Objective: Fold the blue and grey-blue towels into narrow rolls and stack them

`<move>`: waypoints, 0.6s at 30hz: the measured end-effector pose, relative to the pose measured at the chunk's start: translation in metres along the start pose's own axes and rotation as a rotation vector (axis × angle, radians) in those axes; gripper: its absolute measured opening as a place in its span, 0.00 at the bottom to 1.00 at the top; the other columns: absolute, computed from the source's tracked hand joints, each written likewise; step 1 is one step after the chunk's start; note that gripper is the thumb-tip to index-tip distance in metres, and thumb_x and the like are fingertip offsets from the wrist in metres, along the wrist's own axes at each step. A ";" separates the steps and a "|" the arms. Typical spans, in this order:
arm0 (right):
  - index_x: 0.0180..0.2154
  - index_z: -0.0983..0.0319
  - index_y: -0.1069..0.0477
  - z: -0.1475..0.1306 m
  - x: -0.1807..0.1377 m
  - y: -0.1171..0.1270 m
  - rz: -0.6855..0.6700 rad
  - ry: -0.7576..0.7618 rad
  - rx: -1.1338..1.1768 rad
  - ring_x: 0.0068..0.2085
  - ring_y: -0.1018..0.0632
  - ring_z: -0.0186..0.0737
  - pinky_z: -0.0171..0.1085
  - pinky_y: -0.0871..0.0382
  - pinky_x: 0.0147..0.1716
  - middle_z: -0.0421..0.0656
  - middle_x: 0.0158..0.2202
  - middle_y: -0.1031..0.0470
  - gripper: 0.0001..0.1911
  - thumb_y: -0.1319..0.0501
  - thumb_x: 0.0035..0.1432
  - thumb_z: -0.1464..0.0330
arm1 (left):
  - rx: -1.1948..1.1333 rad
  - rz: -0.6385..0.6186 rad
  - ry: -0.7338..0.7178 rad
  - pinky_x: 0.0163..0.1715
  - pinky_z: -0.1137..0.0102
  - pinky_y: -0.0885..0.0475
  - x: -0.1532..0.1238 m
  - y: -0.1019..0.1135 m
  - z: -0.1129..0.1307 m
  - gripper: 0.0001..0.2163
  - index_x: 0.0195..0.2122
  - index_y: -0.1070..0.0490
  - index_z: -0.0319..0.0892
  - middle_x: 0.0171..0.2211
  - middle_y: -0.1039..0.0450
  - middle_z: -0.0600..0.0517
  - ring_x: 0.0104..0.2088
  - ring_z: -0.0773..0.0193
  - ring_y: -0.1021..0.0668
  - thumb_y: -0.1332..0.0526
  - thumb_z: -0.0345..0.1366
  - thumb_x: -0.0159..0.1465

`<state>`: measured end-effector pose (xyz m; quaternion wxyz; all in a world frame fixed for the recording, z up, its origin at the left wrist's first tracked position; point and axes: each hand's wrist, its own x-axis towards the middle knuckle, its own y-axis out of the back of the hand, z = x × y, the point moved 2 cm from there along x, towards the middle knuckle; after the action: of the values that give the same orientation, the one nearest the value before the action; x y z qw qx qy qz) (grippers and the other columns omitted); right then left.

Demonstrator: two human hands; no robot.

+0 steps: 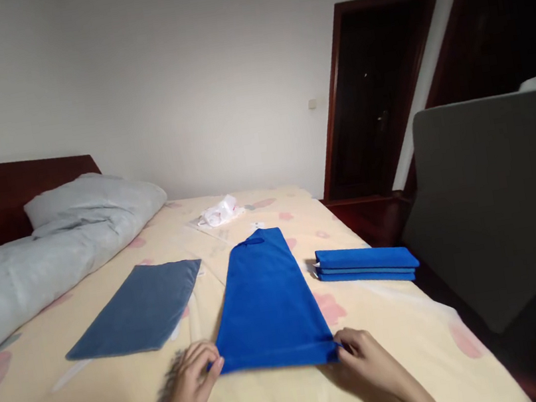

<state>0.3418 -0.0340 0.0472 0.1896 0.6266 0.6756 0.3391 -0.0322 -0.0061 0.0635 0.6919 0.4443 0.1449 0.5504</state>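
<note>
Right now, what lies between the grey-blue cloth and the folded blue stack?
In the head view, the long blue garment lies between the grey-blue cloth and folded blue stack.

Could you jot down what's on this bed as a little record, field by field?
Place: bed with a pale floral sheet
Left hand: pinching the near left corner of the blue garment
Right hand: pinching its near right corner
Garment: folded into a long strip, lying flat
Left of it: grey-blue folded cloth
Right of it: stack of folded blue cloths
Farther back: white crumpled item, grey pillow

Head-worn view, down over bed [101, 400]
</note>
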 end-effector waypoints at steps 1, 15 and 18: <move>0.23 0.61 0.36 0.007 -0.002 -0.006 -0.021 -0.017 0.012 0.29 0.29 0.38 0.35 0.41 0.29 0.39 0.25 0.30 0.10 0.48 0.55 0.72 | -0.048 -0.054 0.032 0.52 0.66 0.31 -0.003 -0.009 -0.005 0.14 0.36 0.29 0.46 0.40 0.25 0.49 0.47 0.58 0.24 0.49 0.46 0.72; 0.30 0.60 0.24 0.022 -0.010 -0.009 -0.115 -0.007 0.263 0.39 0.24 0.45 0.40 0.32 0.40 0.45 0.34 0.24 0.18 0.41 0.66 0.57 | -0.189 -0.135 0.150 0.48 0.68 0.26 -0.003 -0.035 -0.048 0.10 0.37 0.21 0.46 0.42 0.20 0.48 0.46 0.56 0.20 0.39 0.44 0.63; 0.37 0.59 0.19 0.020 -0.014 -0.004 -0.041 0.012 0.399 0.48 0.23 0.50 0.44 0.30 0.49 0.49 0.44 0.22 0.16 0.39 0.64 0.56 | -0.253 -0.001 0.182 0.43 0.71 0.25 -0.003 -0.032 -0.043 0.12 0.39 0.22 0.45 0.39 0.20 0.50 0.42 0.58 0.19 0.41 0.46 0.65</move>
<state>0.3545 -0.0428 0.0276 0.0646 0.6359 0.7431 0.1984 -0.0425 0.0112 0.0135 0.7267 0.3018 0.1365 0.6018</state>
